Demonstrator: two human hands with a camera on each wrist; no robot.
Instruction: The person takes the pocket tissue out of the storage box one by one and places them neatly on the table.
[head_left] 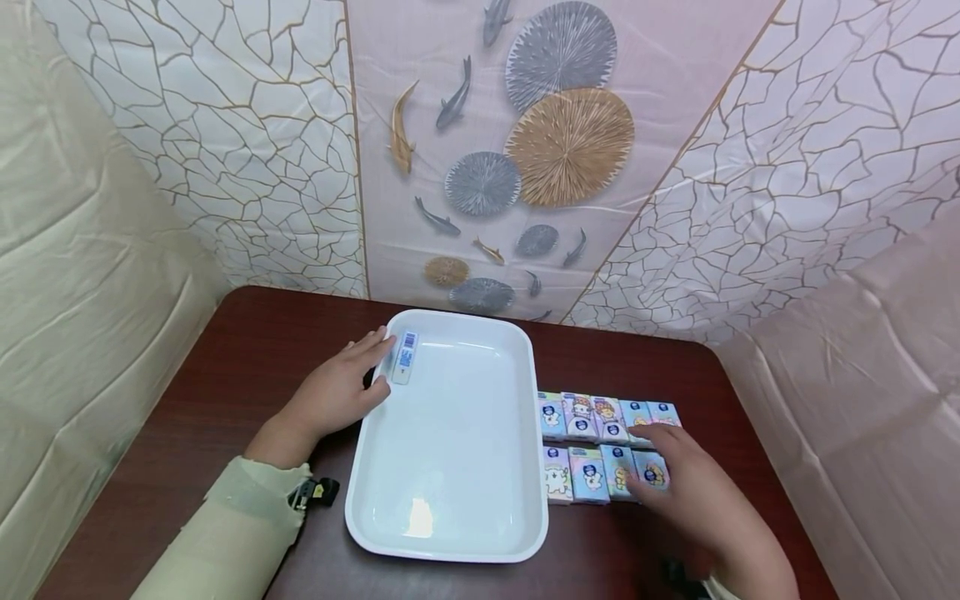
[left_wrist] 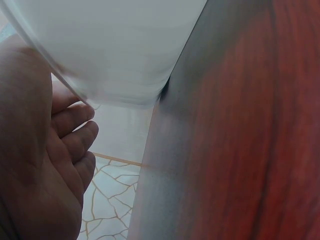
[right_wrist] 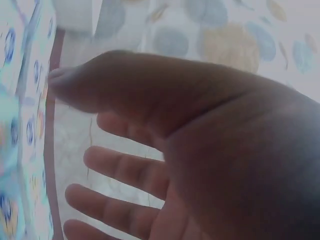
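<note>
A white rectangular tray (head_left: 457,425) with a blue-printed label (head_left: 406,357) lies on the table. My left hand (head_left: 335,392) rests against its left rim near the far corner, with thumb and fingertips at the edge. In the left wrist view, the left hand's fingers (left_wrist: 75,130) are loosely bent beside the outer wall of the tray. To the right of the tray, small cartoon-printed packs (head_left: 588,475) lie in two rows. My right hand (head_left: 693,483) hovers over the right end of these rows, fingers spread and holding nothing. In the right wrist view, its thumb (right_wrist: 115,82) points toward the packs.
The dark reddish-brown table (head_left: 247,375) is enclosed by cloth. A patterned cloth (head_left: 480,250) with fish and round leaf shapes hangs behind its far edge. Plain pale cloth (head_left: 862,400) stands along the right side, and more along the left.
</note>
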